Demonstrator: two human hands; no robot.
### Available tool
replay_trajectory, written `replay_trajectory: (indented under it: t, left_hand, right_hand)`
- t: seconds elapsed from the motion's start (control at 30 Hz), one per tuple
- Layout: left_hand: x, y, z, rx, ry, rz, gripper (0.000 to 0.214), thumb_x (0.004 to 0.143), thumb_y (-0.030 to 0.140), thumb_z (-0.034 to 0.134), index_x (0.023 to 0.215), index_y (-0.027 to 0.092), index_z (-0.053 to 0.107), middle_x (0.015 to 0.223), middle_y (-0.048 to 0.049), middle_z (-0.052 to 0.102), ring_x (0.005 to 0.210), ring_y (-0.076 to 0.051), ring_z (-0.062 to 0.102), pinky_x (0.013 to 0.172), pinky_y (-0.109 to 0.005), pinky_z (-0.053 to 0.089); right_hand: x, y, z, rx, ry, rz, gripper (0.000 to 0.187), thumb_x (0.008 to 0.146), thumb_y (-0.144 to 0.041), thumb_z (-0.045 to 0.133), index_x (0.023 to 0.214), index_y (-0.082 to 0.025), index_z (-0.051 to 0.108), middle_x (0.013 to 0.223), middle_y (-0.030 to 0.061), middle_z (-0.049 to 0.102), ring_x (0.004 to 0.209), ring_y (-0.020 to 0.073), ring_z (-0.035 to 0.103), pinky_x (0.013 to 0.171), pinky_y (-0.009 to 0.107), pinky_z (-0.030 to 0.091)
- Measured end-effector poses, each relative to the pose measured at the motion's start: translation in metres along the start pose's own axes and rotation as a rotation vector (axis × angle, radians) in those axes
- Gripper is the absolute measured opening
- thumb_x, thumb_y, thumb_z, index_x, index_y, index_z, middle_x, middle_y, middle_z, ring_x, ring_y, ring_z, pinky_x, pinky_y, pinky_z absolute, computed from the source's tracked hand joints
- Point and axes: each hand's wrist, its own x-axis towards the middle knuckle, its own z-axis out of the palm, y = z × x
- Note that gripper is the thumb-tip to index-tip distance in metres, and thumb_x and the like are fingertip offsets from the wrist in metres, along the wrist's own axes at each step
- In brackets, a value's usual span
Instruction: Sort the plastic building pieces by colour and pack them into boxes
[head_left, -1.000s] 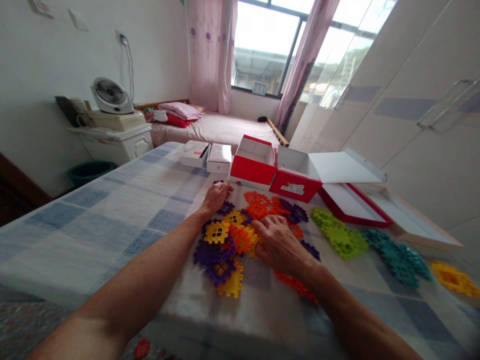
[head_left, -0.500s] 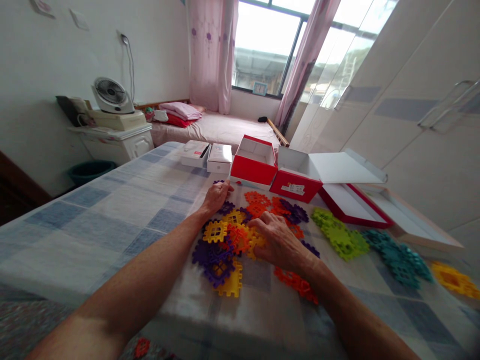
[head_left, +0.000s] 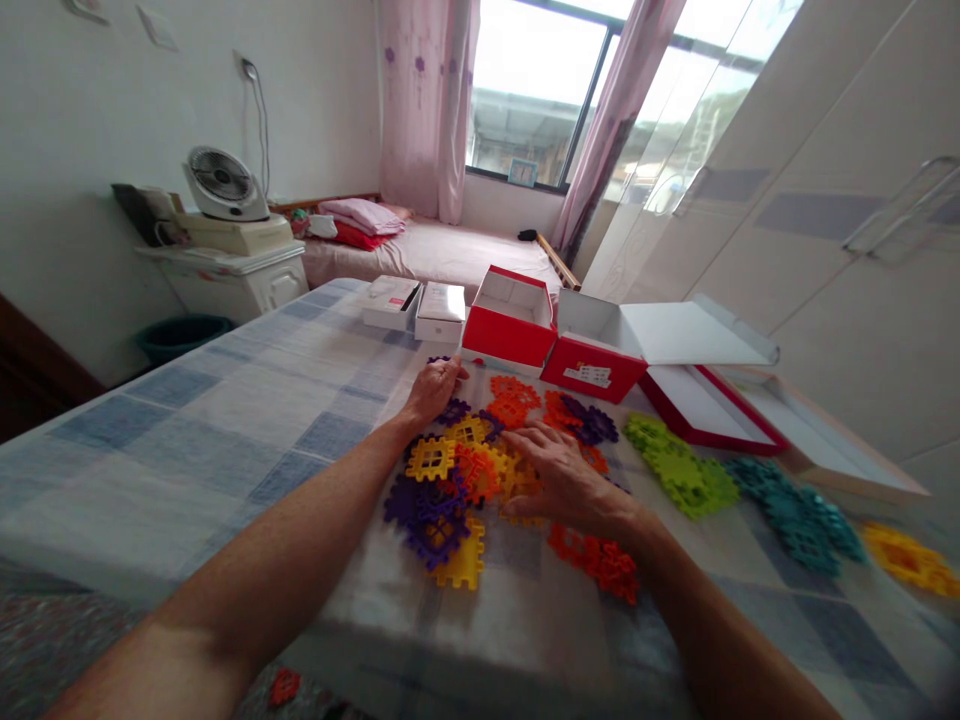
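Observation:
A heap of flat interlocking plastic tiles (head_left: 450,490) in purple, yellow, orange and red lies on the checked tablecloth (head_left: 225,420). My right hand (head_left: 566,480) rests palm down on the orange and yellow tiles in the middle, fingers stretched out. My left hand (head_left: 435,385) reaches further back, fingers curled on a purple tile (head_left: 441,362) just in front of the open red box (head_left: 510,325).
Green tiles (head_left: 679,470), teal tiles (head_left: 795,510) and yellow tiles (head_left: 907,560) lie sorted to the right. A second red box (head_left: 600,365), a red lid (head_left: 701,405) and two white boxes (head_left: 416,305) stand behind. A fan, bed and window are beyond.
My right hand has flattened and slid slightly forward over the tiles, fingers spreading. The left hand stays by the red box. The view shifted slightly.

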Motion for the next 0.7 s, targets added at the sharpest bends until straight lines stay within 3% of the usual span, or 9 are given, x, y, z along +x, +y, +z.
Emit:
replay_trajectory:
  t: [0.13, 0.37, 0.6, 0.7]
  left_hand:
    - [-0.0006, 0.0012, -0.0004, -0.001, -0.001, -0.002, 0.063, 0.082, 0.063, 0.029, 0.074, 0.014, 0.067, 0.073, -0.0088, 0.067, 0.066, -0.018, 0.062, 0.066, -0.03, 0.049]
    - [0.0007, 0.0004, 0.0, 0.008, -0.002, -0.009, 0.065, 0.083, 0.064, 0.028, 0.074, 0.014, 0.067, 0.071, -0.0083, 0.067, 0.065, -0.018, 0.062, 0.065, -0.03, 0.049]
    - [0.0007, -0.0008, 0.0006, -0.013, 0.002, 0.015, 0.065, 0.082, 0.066, 0.029, 0.074, 0.014, 0.067, 0.075, -0.0095, 0.066, 0.067, -0.019, 0.062, 0.066, -0.031, 0.05]
    - [0.0, 0.0002, 0.0003, -0.02, -0.005, 0.006, 0.064, 0.082, 0.065, 0.029, 0.074, 0.013, 0.066, 0.075, -0.0095, 0.066, 0.067, -0.018, 0.061, 0.066, -0.031, 0.05]
  right_hand:
    - [0.0026, -0.0017, -0.0019, -0.001, 0.041, -0.021, 0.074, 0.067, -0.058, 0.069, 0.129, -0.024, 0.05, 0.121, 0.01, 0.054, 0.114, 0.0273, 0.044, 0.1, 0.046, 0.028]
    - [-0.0026, 0.0058, -0.0066, 0.001, -0.016, -0.084, 0.079, 0.064, -0.057, 0.072, 0.132, -0.027, 0.047, 0.129, 0.0084, 0.049, 0.125, 0.0286, 0.033, 0.103, 0.046, 0.022]
    - [0.0031, 0.0034, -0.0077, -0.001, -0.043, -0.041, 0.074, 0.06, -0.05, 0.077, 0.125, -0.025, 0.053, 0.111, 0.0079, 0.055, 0.107, 0.0259, 0.044, 0.095, 0.042, 0.03]
    - [0.0047, 0.0017, -0.0065, 0.013, 0.004, -0.062, 0.062, 0.059, -0.047, 0.08, 0.112, -0.023, 0.06, 0.106, 0.006, 0.057, 0.103, 0.0237, 0.045, 0.093, 0.04, 0.031]
